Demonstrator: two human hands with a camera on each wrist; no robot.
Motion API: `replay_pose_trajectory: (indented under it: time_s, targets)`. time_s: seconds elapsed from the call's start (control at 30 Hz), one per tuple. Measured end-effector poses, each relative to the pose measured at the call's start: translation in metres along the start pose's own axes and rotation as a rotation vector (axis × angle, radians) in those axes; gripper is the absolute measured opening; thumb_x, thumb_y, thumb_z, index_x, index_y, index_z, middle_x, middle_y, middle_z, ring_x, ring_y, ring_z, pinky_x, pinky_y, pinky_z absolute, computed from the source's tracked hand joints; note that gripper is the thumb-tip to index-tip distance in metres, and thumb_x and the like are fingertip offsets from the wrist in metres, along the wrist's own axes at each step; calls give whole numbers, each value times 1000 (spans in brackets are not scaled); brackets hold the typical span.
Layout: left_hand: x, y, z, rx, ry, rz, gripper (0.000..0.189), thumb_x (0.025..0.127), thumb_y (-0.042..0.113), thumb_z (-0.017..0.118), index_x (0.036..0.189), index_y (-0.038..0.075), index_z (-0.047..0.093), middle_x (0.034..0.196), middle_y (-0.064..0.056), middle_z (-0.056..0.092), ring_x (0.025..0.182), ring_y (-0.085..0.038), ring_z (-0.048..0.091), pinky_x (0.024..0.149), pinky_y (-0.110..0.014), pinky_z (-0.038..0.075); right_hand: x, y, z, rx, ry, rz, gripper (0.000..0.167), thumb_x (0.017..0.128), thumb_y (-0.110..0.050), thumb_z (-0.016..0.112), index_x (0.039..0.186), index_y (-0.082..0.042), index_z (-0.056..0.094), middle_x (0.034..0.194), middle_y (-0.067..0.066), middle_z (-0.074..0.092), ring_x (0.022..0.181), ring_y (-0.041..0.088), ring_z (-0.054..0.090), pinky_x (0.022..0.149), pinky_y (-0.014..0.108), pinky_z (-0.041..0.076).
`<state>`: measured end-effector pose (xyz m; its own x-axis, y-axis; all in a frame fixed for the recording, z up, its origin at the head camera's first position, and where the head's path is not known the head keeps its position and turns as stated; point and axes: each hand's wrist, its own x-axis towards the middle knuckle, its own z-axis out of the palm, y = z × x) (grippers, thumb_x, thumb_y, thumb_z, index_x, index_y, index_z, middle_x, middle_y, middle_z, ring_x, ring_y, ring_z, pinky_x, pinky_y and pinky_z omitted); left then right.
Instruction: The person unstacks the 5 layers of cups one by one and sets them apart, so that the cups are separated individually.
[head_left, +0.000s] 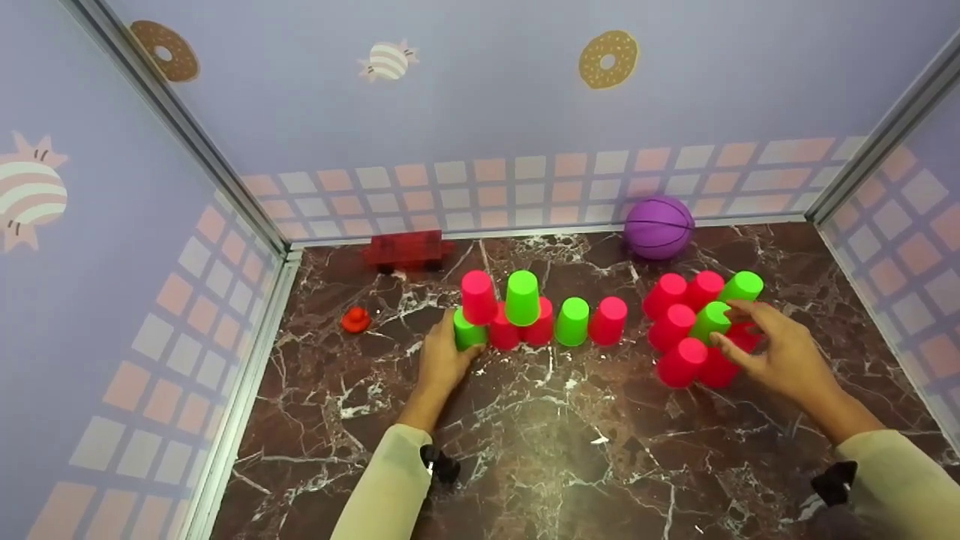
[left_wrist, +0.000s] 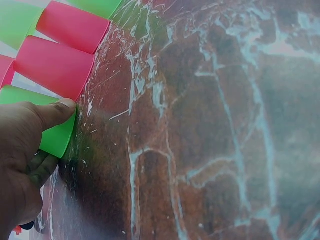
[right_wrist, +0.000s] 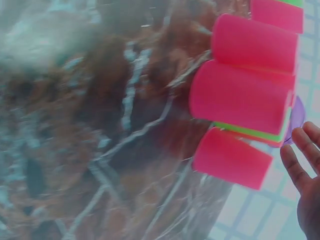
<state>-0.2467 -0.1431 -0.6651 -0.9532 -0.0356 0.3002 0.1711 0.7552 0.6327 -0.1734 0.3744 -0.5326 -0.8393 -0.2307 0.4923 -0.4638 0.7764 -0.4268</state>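
Left grip [head_left: 441, 361] holds green cup [head_left: 469, 334] between duck [head_left: 356, 320] and pink cups [head_left: 504, 331].

Five cups [head_left: 572, 324] stood in a row on the worktop [head_left: 555, 450], with two upper cups [head_left: 522, 298] on the left portion. A cup cluster [head_left: 674, 328] stood right of the row, before a ball [head_left: 658, 228]. A toy vehicle [head_left: 407, 250] stood behind and left of the row; a toy duck [head_left: 356, 321] lay before the vehicle

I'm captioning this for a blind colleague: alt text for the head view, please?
A left hand grips a green cup at the left end of a partly stacked row of pink and green cups; the right hand reaches over more cups. A purple ball sits behind.
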Motion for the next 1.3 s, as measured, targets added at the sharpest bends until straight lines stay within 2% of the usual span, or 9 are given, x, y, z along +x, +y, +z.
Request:
replay_pose_trajectory:
  time_s: [0.1, 0.23, 0.33, 0.47, 0.53, 0.87, 1.07, 1.17, 1.3]
  targets:
    - [0, -1, 0, 2, 0, 7, 75, 75, 24, 102, 138, 14, 62, 113, -20, 77, 104, -42, 76, 91, -60, 60, 14, -9, 4, 3, -3, -18, 63, 83, -8, 95, 140, -1, 69, 115, 18, 81, 90, 37, 78, 84, 3, 47]
    - [0, -1, 0, 1, 5, 13, 77, 75, 25, 102, 139, 15, 61, 113, -21, 76, 103, -42, 76, 89, -60, 60, 33, -24, 13, 38, -13, -41, 63, 86, -9, 94, 142, -1, 68, 117, 17, 81, 98, 36, 78, 90, 1, 45]
    - [-1, -1, 0, -4, 14, 19, 78, 75, 26, 102, 140, 14, 61, 111, -21, 76, 101, -42, 75, 87, -60, 59, 47, -36, 23, 61, -41, -41, 63, 89, -12, 92, 145, -1, 67, 121, 17, 81, 106, 37, 79, 95, 18, 56]
    - [-1, 0, 0, -8, 19, 18, 78, 75, 25, 102, 140, 14, 61, 111, -22, 76, 101, -43, 75, 87, -60, 59, 65, -51, 37, 76, -94, -43, 66, 92, -16, 91, 149, 0, 63, 127, 20, 78, 108, 40, 78, 92, 53, 64]
    - [-1, 0, 0, -9, 16, 15, 77, 75, 24, 102, 139, 14, 61, 111, -22, 76, 101, -43, 75, 87, -60, 59, 74, -58, 44, 80, -116, -54, 67, 93, -18, 90, 151, 1, 62, 130, 20, 77, 100, 41, 78, 91, 58, 64]
    - [-2, -1, 2, 10, 7, -5, 77, 75, 24, 101, 140, 15, 61, 111, -20, 76, 100, -41, 75, 87, -59, 60, 107, -98, 81, 81, -234, -69, 76, 96, -35, 88, 158, -5, 57, 146, 21, 69, 116, 45, 75, 103, 64, 59]
    - [-2, 1, 1, 2, -9, -17, 74, 77, 24, 101, 138, 14, 61, 112, -20, 76, 102, -41, 75, 90, -59, 60, 121, -119, 100, 78, -288, -84, 78, 97, -42, 85, 160, -7, 55, 149, 19, 68, 127, 49, 71, 110, 67, 55]
    - [-2, 3, 0, -13, -2, -17, 73, 76, 22, 101, 137, 14, 62, 111, -20, 76, 101, -41, 75, 90, -59, 60, 127, -128, 106, 63, -328, -75, 82, 98, -47, 83, 164, -9, 51, 158, 22, 61, 139, 53, 64, 115, 70, 51]
    - [0, 1, -1, 9, -32, -39, 74, 78, 26, 101, 140, 17, 61, 114, -17, 76, 104, -38, 75, 90, -57, 60, 134, -138, 115, 37, -382, -64, 87, 101, -51, 79, 169, -10, 44, 166, 24, 53, 152, 53, 52, 121, 72, 43]
